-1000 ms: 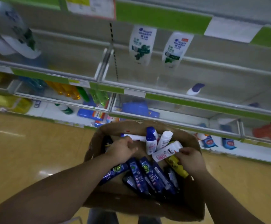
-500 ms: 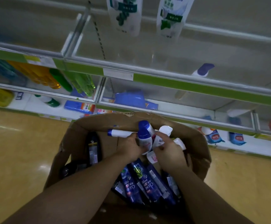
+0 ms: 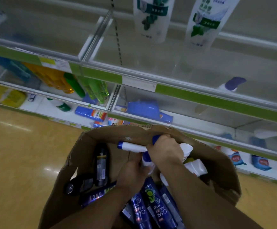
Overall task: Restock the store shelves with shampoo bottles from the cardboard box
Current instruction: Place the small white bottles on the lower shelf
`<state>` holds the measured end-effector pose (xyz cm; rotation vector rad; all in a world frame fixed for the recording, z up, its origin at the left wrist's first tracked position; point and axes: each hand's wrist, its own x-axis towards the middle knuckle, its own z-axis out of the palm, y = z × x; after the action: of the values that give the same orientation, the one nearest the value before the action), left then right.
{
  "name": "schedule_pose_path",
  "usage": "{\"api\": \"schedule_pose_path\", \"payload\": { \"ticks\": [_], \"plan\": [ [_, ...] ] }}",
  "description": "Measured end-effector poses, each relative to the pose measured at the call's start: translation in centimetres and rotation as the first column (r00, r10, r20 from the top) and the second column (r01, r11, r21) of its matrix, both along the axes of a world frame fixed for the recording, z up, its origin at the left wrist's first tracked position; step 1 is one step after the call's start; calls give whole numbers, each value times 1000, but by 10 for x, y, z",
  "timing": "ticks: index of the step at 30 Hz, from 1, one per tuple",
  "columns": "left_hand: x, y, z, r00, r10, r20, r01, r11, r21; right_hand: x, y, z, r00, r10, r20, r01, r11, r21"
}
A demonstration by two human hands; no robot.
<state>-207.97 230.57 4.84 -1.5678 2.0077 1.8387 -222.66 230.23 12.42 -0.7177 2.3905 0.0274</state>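
Observation:
An open cardboard box [image 3: 217, 162] stands on the floor below the shelves, holding several dark blue shampoo bottles [image 3: 156, 207], black bottles [image 3: 101, 164] and white bottles with blue caps. My right hand [image 3: 164, 151] reaches into the far side of the box and grips a white blue-capped bottle [image 3: 156, 138], its body hidden by my fingers. My left hand [image 3: 132, 176] is just below it, fingers curled round another white blue-capped bottle [image 3: 146, 160]. A third white bottle [image 3: 131, 146] lies across the box's back wall.
A glass-fronted shelf [image 3: 167, 80] with green price strips runs above the box, holding two tall white bottles [image 3: 151, 19] and a fallen white bottle with a purple cap [image 3: 232, 83]. Lower shelves carry orange and green bottles [image 3: 68, 80] and blue packs [image 3: 144, 109]. Tan floor lies to the left.
My right hand has moved up and forward over the left to the bottles at the box's far side. The view has moved closer to the shelves and the box.

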Motion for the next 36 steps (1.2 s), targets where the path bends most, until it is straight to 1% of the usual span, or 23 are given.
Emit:
{"api": "schedule_pose_path", "payload": {
  "ticks": [3,5,7,10,14,17,19,21,23,25,28,32,35,36],
  "plan": [
    [29,-5,3,998,62,1,-62,998,-7,2,-4,-7,999,1,-44,2,998,61],
    [40,-11,7,996,87,22,-86,995,-51,4,-3,-15,997,14,-74,-8,997,79],
    [44,-18,11,996,90,26,-87,993,-76,5,-1,-23,994,47,-102,-39,996,78],
    [47,-25,18,997,76,17,-75,995,-61,3,3,-28,986,126,-109,-117,990,78],
    [46,-35,43,998,40,-40,-43,994,-98,3,17,-12,981,170,-91,-165,984,66],
    [47,-41,61,998,12,-65,-19,993,-113,4,33,11,989,115,-90,-120,991,-56],
    [49,-46,72,995,1,-99,-15,991,-133,3,43,30,998,47,-38,-53,986,-159],
    [50,-50,88,991,-13,-133,-3,993,-122,1,50,54,998,-44,48,55,965,-255],
    [50,-53,107,987,-25,-162,5,992,-127,-1,56,80,978,-122,167,173,926,-336],
    [51,-56,127,985,-42,-166,19,990,-138,-1,60,107,954,-148,261,247,882,-402],
    [53,-56,164,983,-42,-177,19,991,-130,-3,67,150,946,-125,298,269,816,-512],
    [55,-58,227,973,-70,-220,28,982,-187,-7,72,231,946,-78,316,270,727,-631],
    [56,-59,265,964,-116,-240,55,968,-247,-13,73,304,961,-14,276,220,645,-732],
    [56,-62,278,961,-123,-248,61,968,-243,-15,74,330,966,12,259,196,621,-759]
  ]
}}
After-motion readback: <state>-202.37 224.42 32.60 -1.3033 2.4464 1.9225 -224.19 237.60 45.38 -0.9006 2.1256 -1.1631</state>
